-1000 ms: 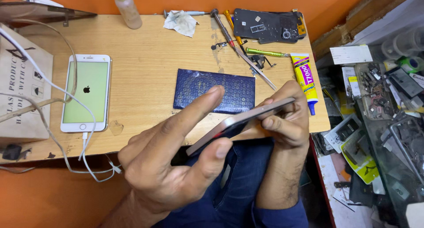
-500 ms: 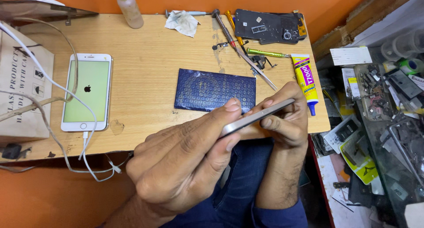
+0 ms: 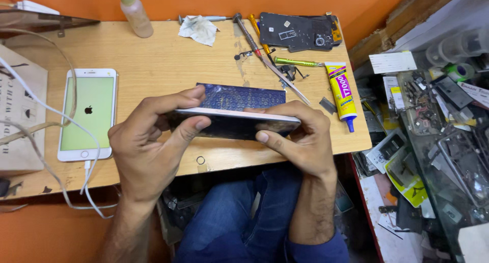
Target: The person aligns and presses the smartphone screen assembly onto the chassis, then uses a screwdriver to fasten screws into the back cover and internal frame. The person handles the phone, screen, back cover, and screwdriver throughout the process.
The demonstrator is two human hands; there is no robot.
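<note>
Both hands held thin dark slab-shaped phone (image 3: 232, 121) edge-on above light wooden surface (image 3: 168, 59), level, likely so seam faced camera. Left hand (image 3: 147, 146) pinched left end, thumb under, fingers over top edge. Right hand (image 3: 300, 138) clamped right end, thumb on near face; grip pressed tight at both ends, probably squeezing screen to frame. Dark blue patterned rectangular mat (image 3: 242, 96) lay just behind. White phone with lit green screen (image 3: 87, 114) lay left, cabled. Yellow glue tube (image 3: 341, 94) lay near right.
</note>
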